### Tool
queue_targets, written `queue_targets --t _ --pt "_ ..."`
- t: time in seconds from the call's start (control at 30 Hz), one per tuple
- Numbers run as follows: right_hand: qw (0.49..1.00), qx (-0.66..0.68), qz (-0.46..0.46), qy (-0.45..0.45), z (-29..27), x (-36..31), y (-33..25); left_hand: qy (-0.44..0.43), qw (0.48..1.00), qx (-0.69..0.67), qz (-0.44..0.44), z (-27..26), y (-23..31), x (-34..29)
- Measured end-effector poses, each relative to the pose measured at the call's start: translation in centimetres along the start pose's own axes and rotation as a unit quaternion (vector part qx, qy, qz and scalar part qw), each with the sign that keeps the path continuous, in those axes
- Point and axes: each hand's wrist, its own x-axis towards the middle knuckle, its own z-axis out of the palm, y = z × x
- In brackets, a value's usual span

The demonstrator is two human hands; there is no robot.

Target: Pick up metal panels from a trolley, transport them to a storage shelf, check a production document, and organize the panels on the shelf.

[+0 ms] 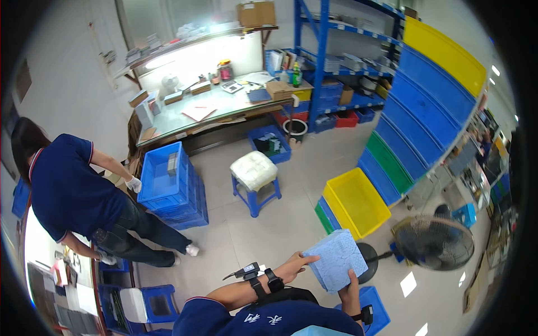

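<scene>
Head view: near right, a blue block (337, 261) was clamped by the fingers of left hand (292, 267) and right hand (351, 291). It was not yet set down.

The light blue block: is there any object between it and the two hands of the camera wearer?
Nothing visible stands between them: the left hand touches the light blue block at its left side, the right hand at its lower edge.

Pale-blue block (338, 261), tilted, held by left hand (293, 267) and right hand (351, 292)
</scene>
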Motion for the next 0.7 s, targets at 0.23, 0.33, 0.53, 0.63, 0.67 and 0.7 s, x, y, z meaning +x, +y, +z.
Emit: queue_targets --t 0.23,0.33,0.53,0.63,0.67,0.7 --pt "0.997 -0.049 0.037 -0.055 6.3 15.0 -2.3 0.052 0.996 -0.046 0.053 -4.1 10.0 7.2" --pt "0.993 -0.057 0.07 -0.07 8.0 21.9 -3.0 0.055 0.994 -0.061 0.078 -5.9 13.6 10.5" --pt "0.98 -0.074 0.12 -0.143 14.2 37.4 -5.4 0.134 0.977 -0.102 0.131 -7.9 23.6 16.4" --pt "0.97 -0.108 0.149 -0.159 17.8 43.6 -5.9 0.174 0.96 -0.157 0.154 -9.8 27.8 19.0" --pt "0.966 -0.11 0.161 -0.169 19.9 44.6 -6.3 0.177 0.958 -0.157 0.164 -10.4 29.1 19.5" --pt "0.961 -0.113 0.176 -0.181 21.7 46.1 -6.2 0.183 0.955 -0.158 0.174 -11.1 30.3 19.8"
